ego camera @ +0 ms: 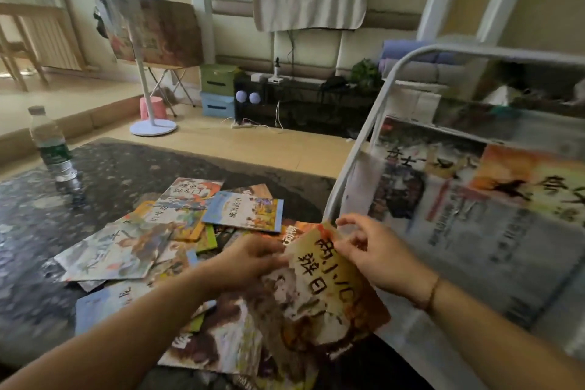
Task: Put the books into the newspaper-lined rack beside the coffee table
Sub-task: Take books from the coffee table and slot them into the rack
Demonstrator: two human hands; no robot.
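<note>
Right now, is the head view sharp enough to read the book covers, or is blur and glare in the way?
Head view: the orange book in both hands is readable but soft; the rack bows from wide-angle distortion; the dark table shows window glare; the newspaper print is smeared.

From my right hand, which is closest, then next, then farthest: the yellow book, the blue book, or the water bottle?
From the right hand:
1. Yellow book: held in both hands, touching it.
2. Blue book: on the pile, up and left of the hands.
3. Water bottle: at the table's far left edge.
</note>
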